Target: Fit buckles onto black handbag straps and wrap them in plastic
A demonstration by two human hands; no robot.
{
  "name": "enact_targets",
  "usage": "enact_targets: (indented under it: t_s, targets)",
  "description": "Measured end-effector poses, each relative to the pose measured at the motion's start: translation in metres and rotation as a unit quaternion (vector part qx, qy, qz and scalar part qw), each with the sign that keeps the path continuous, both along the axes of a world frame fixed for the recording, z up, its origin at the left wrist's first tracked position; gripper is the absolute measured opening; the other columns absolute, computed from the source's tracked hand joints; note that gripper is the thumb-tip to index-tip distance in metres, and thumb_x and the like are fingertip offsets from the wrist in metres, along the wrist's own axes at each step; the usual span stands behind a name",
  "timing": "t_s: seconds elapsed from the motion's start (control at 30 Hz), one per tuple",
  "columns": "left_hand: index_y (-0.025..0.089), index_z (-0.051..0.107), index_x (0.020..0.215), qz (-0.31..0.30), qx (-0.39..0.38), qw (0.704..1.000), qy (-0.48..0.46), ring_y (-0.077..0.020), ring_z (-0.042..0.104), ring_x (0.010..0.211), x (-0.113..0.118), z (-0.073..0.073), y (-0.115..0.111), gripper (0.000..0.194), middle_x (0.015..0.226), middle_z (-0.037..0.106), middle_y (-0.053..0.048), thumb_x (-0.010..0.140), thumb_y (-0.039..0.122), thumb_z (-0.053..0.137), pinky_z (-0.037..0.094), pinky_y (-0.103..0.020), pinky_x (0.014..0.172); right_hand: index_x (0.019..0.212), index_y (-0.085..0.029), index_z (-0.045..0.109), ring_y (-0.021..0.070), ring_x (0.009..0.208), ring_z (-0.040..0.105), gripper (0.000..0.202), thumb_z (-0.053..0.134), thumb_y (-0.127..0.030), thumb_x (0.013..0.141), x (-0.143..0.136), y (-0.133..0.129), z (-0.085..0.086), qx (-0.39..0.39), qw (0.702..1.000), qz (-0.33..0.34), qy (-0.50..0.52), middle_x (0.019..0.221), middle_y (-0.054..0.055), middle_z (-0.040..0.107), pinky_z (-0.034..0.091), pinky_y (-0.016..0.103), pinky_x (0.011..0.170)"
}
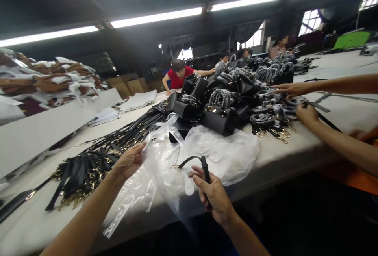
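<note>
My left hand point(130, 161) pinches the edge of a clear plastic bag point(161, 165) at the front of the table. The bag hangs down toward the table's near edge. In my right hand point(214, 193) is a black strap point(204, 165), looped over, with a gold clasp at its free end beside the bag. A white tag-like piece point(189, 184) hangs close to my right fingers. Behind the bag lies a heap of black handbags point(220, 118) with wrapped handles. Many black straps with gold clasps point(85, 169) lie in a row left of my left hand.
Wrapped coiled straps point(261, 120) lie to the right, where a co-worker's hands point(307, 112) handle a strap. Another person in red point(178, 75) leans over the table's far side. A white board point(53, 130) and stacked brown-and-white material point(50, 82) stand on the left.
</note>
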State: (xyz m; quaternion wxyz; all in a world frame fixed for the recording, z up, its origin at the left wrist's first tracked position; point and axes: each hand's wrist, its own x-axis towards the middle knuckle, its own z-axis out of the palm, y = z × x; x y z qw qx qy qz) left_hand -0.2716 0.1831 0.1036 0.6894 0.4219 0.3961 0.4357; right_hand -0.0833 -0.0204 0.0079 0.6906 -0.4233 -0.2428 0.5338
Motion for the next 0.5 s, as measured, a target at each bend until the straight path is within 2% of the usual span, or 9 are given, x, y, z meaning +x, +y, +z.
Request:
enact_targets:
  t_s: [0.07,0.13,0.23,0.3,0.37,0.43,0.5]
  targets:
    - [0.007,0.066,0.086,-0.006,0.000,1.000,0.006,-0.0069,0.060,0.050,-0.012,-0.003,0.000,0.010,0.071,0.066,-0.002,0.083,0.000,0.059,0.053,-0.013,0.045,0.131,-0.018,0.050,0.0001,0.037,0.038,0.068,0.076,-0.042,0.074,0.002,0.018,0.004,0.013,1.000,-0.021,0.007,0.103,0.008,0.068,0.020,0.014,0.030]
    - [0.007,0.064,0.086,-0.005,-0.001,1.000,-0.003,-0.0095,0.064,0.055,-0.021,-0.007,-0.001,0.011,0.074,0.067,-0.004,0.083,-0.001,0.057,0.057,-0.017,0.049,0.136,-0.017,0.044,0.0004,0.037,0.035,0.075,0.077,-0.039,0.073,0.005,0.038,0.008,0.043,0.998,-0.045,0.030,0.090,0.006,0.069,0.020,0.014,0.031]
    - [0.009,0.060,0.084,0.020,-0.012,0.999,-0.041,-0.0097,0.067,0.063,-0.033,-0.005,0.001,0.020,0.076,0.065,-0.005,0.093,0.004,0.042,0.060,-0.019,0.059,0.138,-0.018,0.040,-0.0006,0.039,0.030,0.079,0.079,-0.034,0.070,0.012,0.068,0.015,0.086,0.990,-0.068,0.088,0.084,0.005,0.069,0.020,0.012,0.034]
    - [0.011,0.054,0.075,0.021,-0.022,0.997,-0.072,-0.0039,0.058,0.050,-0.044,0.004,0.002,0.029,0.065,0.058,-0.001,0.096,0.005,0.034,0.052,-0.013,0.048,0.139,-0.021,0.036,-0.0009,0.041,0.030,0.085,0.081,-0.031,0.067,0.016,0.088,0.018,0.098,0.986,-0.063,0.120,0.087,0.005,0.069,0.021,0.011,0.036]
    - [0.014,0.045,0.067,0.003,-0.028,0.995,-0.095,-0.0004,0.041,0.036,-0.060,0.016,0.001,0.034,0.055,0.044,0.005,0.096,0.004,0.031,0.038,-0.011,0.036,0.139,-0.023,0.032,-0.0010,0.042,0.032,0.092,0.083,-0.026,0.063,0.017,0.107,0.019,0.097,0.986,-0.055,0.122,0.093,0.005,0.069,0.021,0.010,0.036]
    - [0.017,0.039,0.063,-0.007,-0.018,0.995,-0.099,-0.0010,0.033,0.033,-0.079,0.031,-0.004,0.036,0.050,0.034,0.007,0.097,0.006,0.030,0.032,-0.012,0.033,0.138,-0.025,0.031,-0.0012,0.042,0.034,0.095,0.084,-0.022,0.059,0.014,0.124,0.018,0.089,0.990,-0.046,0.102,0.098,0.006,0.069,0.022,0.010,0.036]
    - [0.018,0.040,0.064,0.007,0.002,0.996,-0.087,-0.0027,0.031,0.033,-0.099,0.045,-0.013,0.037,0.048,0.032,0.007,0.097,0.009,0.029,0.031,-0.014,0.033,0.134,-0.027,0.035,-0.0016,0.042,0.036,0.091,0.083,-0.020,0.058,0.009,0.139,0.015,0.075,0.994,-0.039,0.076,0.104,0.006,0.069,0.024,0.010,0.036]
